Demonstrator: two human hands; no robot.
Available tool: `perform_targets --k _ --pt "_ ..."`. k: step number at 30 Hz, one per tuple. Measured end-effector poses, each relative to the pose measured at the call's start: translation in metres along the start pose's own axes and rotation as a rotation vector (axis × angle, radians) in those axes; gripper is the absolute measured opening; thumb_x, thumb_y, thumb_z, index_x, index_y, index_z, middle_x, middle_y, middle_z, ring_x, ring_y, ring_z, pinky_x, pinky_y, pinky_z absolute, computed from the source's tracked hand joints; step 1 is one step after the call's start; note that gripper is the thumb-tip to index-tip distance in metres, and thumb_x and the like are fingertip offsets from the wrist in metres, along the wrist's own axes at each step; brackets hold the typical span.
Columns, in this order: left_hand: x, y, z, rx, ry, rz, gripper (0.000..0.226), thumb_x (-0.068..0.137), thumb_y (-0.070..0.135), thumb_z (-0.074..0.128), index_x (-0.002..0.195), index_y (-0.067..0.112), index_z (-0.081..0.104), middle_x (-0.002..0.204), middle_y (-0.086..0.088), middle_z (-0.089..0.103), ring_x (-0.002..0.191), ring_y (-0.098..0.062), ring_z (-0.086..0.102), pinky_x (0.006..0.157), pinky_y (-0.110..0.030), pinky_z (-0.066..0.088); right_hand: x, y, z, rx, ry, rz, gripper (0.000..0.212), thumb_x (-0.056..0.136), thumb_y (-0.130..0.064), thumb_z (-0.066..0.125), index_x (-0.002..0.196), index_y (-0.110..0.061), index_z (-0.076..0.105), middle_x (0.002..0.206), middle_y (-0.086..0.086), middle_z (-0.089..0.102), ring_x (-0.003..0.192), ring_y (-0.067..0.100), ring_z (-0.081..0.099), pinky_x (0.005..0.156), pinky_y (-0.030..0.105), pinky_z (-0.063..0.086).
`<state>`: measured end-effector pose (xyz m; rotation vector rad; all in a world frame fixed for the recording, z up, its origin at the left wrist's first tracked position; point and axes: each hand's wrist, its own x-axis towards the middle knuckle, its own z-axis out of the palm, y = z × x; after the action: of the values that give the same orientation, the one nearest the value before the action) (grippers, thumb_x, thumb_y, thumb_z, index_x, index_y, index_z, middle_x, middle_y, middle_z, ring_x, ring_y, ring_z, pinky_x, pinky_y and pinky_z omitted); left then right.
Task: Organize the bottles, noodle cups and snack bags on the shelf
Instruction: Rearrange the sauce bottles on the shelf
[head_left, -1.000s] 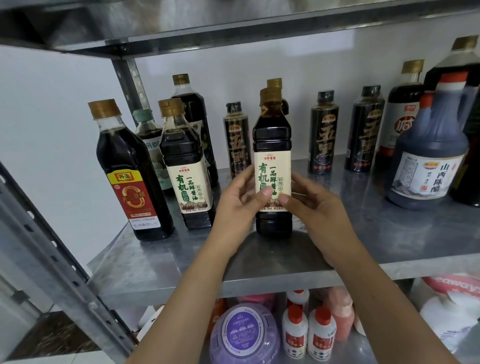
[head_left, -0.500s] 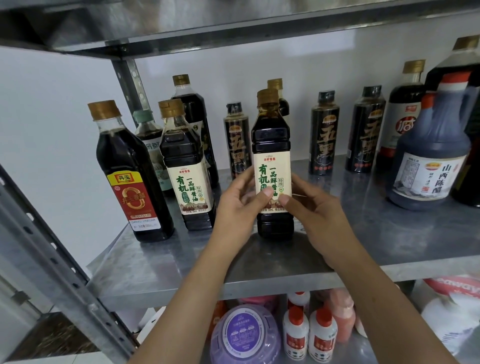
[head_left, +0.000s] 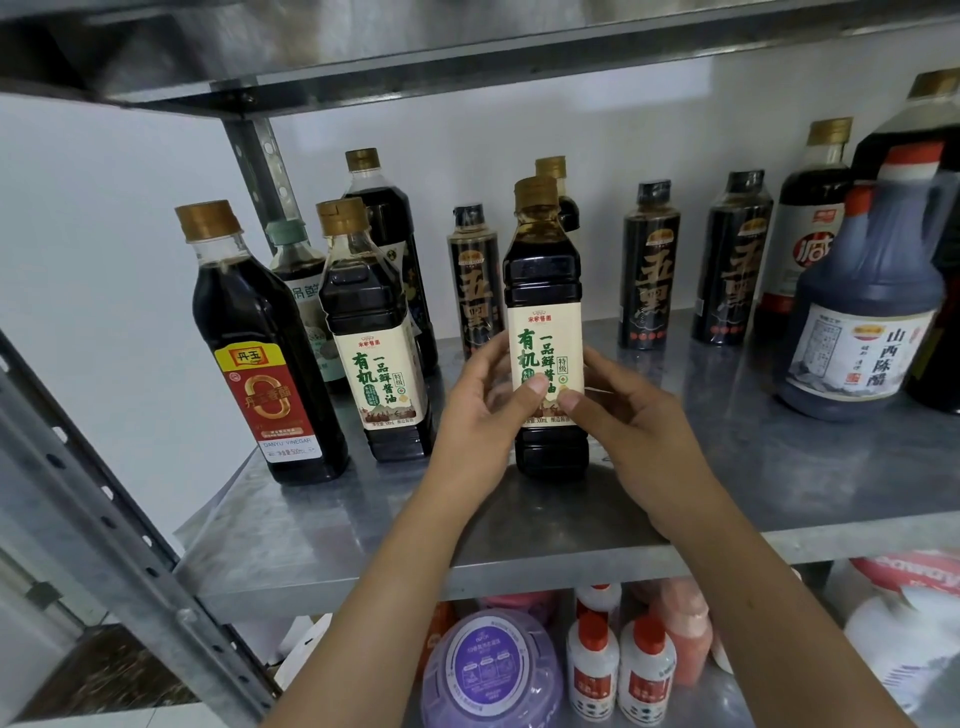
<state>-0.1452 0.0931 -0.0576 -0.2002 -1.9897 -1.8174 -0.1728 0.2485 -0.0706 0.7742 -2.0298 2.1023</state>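
Now, your bottle: soy sauce bottle (head_left: 545, 332) stands upright on the shelf (head_left: 337, 530), dark liquid up to its neck.
Your hands: left hand (head_left: 478, 415) and right hand (head_left: 634, 431) grip its label, fingers curled round it.
Nearby: twin bottle (head_left: 371, 338) to the left, black bottle (head_left: 475, 280) behind.

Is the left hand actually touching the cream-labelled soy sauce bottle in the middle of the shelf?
Touching. In the head view, the thumb of the left hand lies on the cream label of the soy sauce bottle, with the fingers curled round its side.

Slim black bottles (head_left: 475, 291): three. Cream-label soy bottles (head_left: 543, 280): two. White red-capped bottles (head_left: 592, 675): three.
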Motion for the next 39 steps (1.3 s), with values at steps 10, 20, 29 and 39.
perform_targets --k 10,20,29,39 --pt "0.004 0.026 0.013 0.012 0.084 -0.055 0.041 0.095 0.022 0.066 0.133 0.018 0.054 0.121 0.004 0.067 0.1 0.0 0.065 0.074 -0.013 0.053 -0.003 -0.015 0.004 -0.026 0.076 0.056 0.051 0.09 -0.008 0.071 0.137 -0.025 0.058 0.107 -0.015 0.073 0.1 -0.001 0.067 0.09 0.02 0.055" --pt "0.032 0.044 0.016 -0.078 0.057 -0.21 0.037 0.092 0.03 0.07 0.124 0.014 0.061 0.109 -0.008 0.075 0.104 -0.026 0.07 0.081 -0.043 0.06 -0.01 -0.035 0.009 -0.559 0.165 -0.072 0.069 0.085 -0.023 0.077 0.146 -0.032 0.045 0.115 -0.01 0.042 0.115 0.013 0.047 0.095 0.029 0.044" --pt "0.033 0.037 0.015 -0.162 -0.022 -0.238 0.033 0.098 0.031 0.061 0.121 0.008 0.064 0.097 -0.006 0.073 0.096 -0.023 0.068 0.071 -0.029 0.053 -0.019 -0.021 0.012 -0.359 0.057 0.049 0.06 0.09 -0.034 0.072 0.144 -0.031 0.046 0.117 -0.016 0.065 0.104 -0.004 0.058 0.069 0.003 0.043" --pt "0.031 0.043 0.018 -0.145 -0.067 -0.23 0.024 0.098 0.031 0.061 0.116 0.015 0.064 0.102 -0.008 0.072 0.099 -0.025 0.067 0.068 -0.028 0.053 -0.022 -0.018 0.011 -0.331 0.079 0.049 0.06 0.09 -0.033 0.072 0.144 -0.029 0.045 0.117 -0.016 0.063 0.107 -0.002 0.058 0.073 0.007 0.044"
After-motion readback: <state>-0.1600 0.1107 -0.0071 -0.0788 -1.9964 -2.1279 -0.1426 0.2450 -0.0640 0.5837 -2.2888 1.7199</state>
